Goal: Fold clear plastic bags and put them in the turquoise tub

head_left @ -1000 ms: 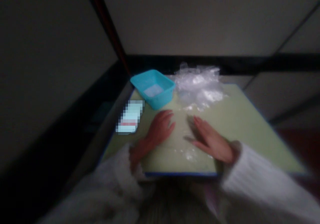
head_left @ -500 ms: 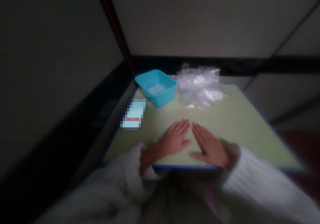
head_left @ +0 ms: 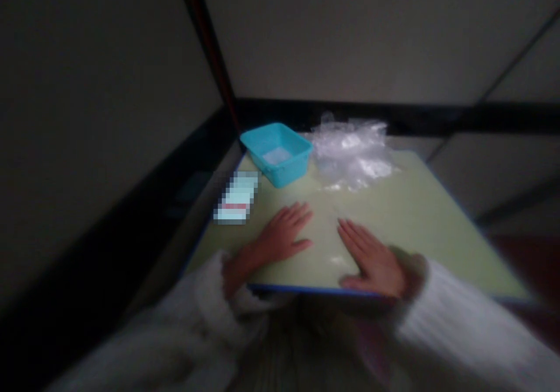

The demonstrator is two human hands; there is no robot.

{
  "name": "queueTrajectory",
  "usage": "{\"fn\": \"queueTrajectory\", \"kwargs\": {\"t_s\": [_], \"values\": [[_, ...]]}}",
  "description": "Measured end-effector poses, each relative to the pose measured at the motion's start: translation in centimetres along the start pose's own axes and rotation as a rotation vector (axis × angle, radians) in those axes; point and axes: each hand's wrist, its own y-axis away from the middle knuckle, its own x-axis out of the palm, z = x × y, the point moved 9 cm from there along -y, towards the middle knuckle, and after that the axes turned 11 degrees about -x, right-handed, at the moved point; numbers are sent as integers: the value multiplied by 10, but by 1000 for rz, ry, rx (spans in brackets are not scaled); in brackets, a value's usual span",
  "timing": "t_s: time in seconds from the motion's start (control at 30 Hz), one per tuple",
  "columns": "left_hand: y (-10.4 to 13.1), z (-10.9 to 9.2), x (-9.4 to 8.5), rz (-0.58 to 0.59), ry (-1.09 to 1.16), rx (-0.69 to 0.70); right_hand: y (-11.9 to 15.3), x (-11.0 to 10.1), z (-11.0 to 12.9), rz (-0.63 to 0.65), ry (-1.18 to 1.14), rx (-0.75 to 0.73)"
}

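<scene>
My left hand [head_left: 284, 233] lies palm down near the front of the pale yellow-green table [head_left: 441, 234], its fingers stretched out and slightly spread. Flat by the front edge rests my right hand [head_left: 370, 256], fingers extended and thumb pointing inward. A gap separates the two hands. Between them a faint glint shows on the surface; whether clear plastic lies there, I cannot tell. Neither hand grips anything. Beyond them sits a crumpled heap of clear plastic bags [head_left: 354, 153]. To its left stands a turquoise basket [head_left: 286, 173] with something whitish at its bottom.
A pixelated phone-like object [head_left: 237, 198] lies at the table's left side, in front of the basket. Blue edging [head_left: 306, 289] runs along the table. Pale walls with a dark band rise behind and to the left. The room is dim.
My left hand has slid left, away from my right hand, widening the gap between them. My right hand stays nearly in place. The view has shifted slightly.
</scene>
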Motion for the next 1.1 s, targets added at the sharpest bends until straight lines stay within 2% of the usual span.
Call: {"fn": "queueTrajectory", "kwargs": {"t_s": [0.1, 0.17, 0.27, 0.33, 0.4, 0.57, 0.67, 0.77, 0.97, 1.1], "values": [[1, 0, 0, 20, 6, 10, 5, -13, -1, 68, -139, -107], [4, 0, -1, 43, 14, 26, 7, -29, -6, 92, -228, -164], [10, 1, -5, 86, 35, 36, 0, -56, -29, 59, -265, -127], [12, 0, -9, 92, 58, 35, -11, -63, -45, 36, -271, -85], [8, -4, -14, 61, 92, 51, -27, -59, -59, 13, -262, -53], [-24, -24, -17, -74, 169, 88, -63, -22, -74, -42, -185, -54], [-44, -30, -9, -97, 147, 17, -68, -1, -76, -45, -122, -64], [-51, -35, 0, -82, 109, 17, -64, 9, -79, -25, -47, -24], [-47, -22, 8, -47, 35, 11, -60, 9, -80, 22, 28, 5], [-39, 3, 5, -5, 21, -29, -61, 7, -82, 25, 42, 13]]}}
